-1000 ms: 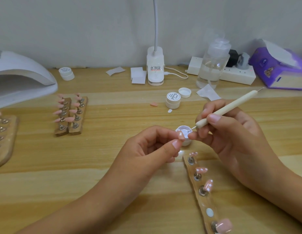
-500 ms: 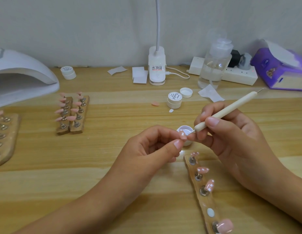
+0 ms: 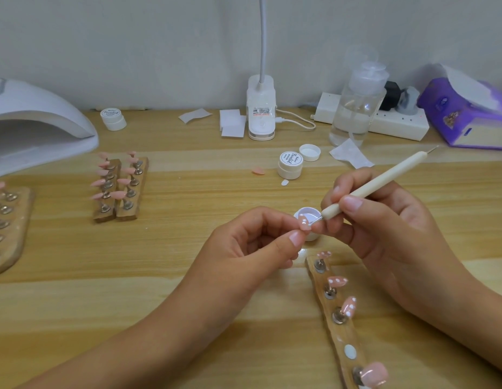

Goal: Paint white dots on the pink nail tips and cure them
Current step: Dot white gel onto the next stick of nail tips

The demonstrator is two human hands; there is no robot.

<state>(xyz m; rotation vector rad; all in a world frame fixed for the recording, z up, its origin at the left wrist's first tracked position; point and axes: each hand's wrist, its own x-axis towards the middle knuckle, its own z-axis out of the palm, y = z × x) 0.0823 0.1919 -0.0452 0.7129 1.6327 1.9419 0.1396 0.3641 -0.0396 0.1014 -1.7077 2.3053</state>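
The left hand (image 3: 261, 244) pinched a pink tip (image 3: 303, 223) between thumb and forefinger, white dots already on its face. The right hand (image 3: 384, 220) gripped a pen (image 3: 376, 183) like a pencil, fingers curled round the cream shaft, and the metal point met the tip. The two hands came together at that spot. Whether their fingertips touched could not be told. Just behind the tip, partly hidden by the fingers of both hands, stood an open pot (image 3: 308, 214) of white gel. Under the right hand, nearer the person, a wooden strip (image 3: 335, 332) lay on the table (image 3: 132, 276) with dotted tips (image 3: 337, 281) on three pegs and a larger pink one at its near end. Beyond the hands sat a shut jar (image 3: 290, 165), a loose lid (image 3: 309, 152) just right of it and a stray tip (image 3: 258, 171) to its left. Well to the left of the left hand stood two racks (image 3: 121, 189) of plain pink tips, touching side by side, and farther left the white curing lamp (image 3: 34, 127).
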